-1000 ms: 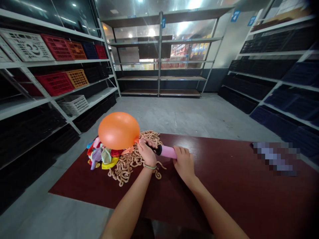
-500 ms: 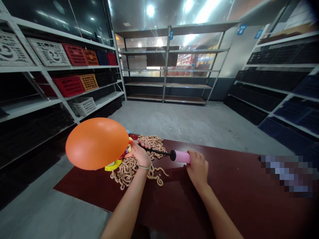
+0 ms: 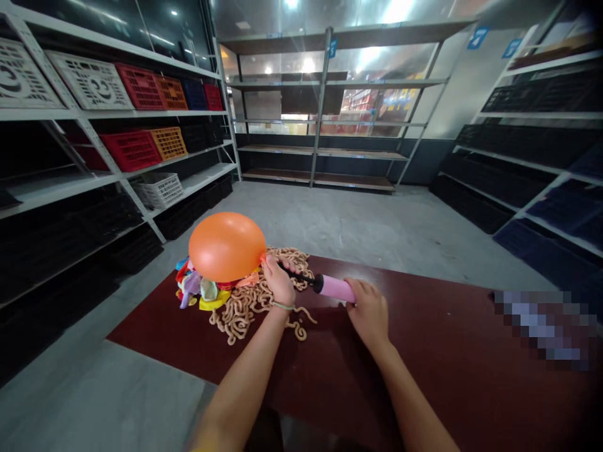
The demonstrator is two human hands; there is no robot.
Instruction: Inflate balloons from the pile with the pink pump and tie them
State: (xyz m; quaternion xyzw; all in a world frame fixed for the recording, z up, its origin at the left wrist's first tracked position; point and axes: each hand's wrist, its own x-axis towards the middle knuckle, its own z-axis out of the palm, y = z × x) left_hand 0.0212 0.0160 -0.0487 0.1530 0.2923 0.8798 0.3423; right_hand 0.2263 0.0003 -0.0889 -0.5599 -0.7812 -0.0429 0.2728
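My left hand is closed around the neck of an inflated orange balloon and the black end of a hand balloon pump. Its fingers hide where the balloon meets the pump. My right hand grips the far end of the pump's pink barrel. Below and behind the balloon lies a pile of limp, colourful balloons, including purple, yellow and red ones. Under my left hand spreads a heap of tan, curled, rope-like strands.
The dark red table carries a pixelated item at its right. Beyond the grey floor stand metal racks. Red crates, white crates and orange crates sit on the left shelving; dark bins line the right.
The balloon looks smaller and has shifted right. My left hand moved slightly right and up; the pump's pink barrel is nearer to it, with less black rod showing. The view tilted down a little.
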